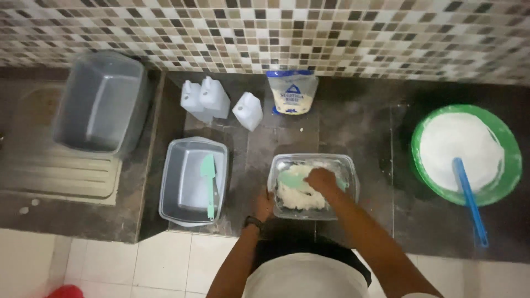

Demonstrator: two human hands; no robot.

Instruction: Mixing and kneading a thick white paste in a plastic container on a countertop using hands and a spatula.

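Left hand [264, 207] grips the near-left rim of the clear container [349, 165], fingers clenched on the edge to steady it. A dark wristband sits on that wrist. Right hand [322, 180] is inside the container, fingers wrapped around the handle of a mint-green spatula [291, 179], blade lying on the white dough [298, 196]. The dough sits in the container's near half, lumpy and not smooth. The container stands on the dark surface [370, 127], straight in front of the person.

Step in hand, as I read it: working the dough with the spatula, mid-mix. The next move likely needs the left hand holding firm so the container doesn't slide while the blade scrapes the walls and folds.

To the left: grey tub [185, 190] with a second mint spatula [209, 182] resting in it. Right: green bowl [510, 165] of white powder with a blue scoop [469, 198] leaning out over the rim.

Further back: three white jugs [215, 99], a flour bag [291, 91] against the mosaic tile wall [331, 33], and a large grey bin [102, 102] on the draining board at far left.
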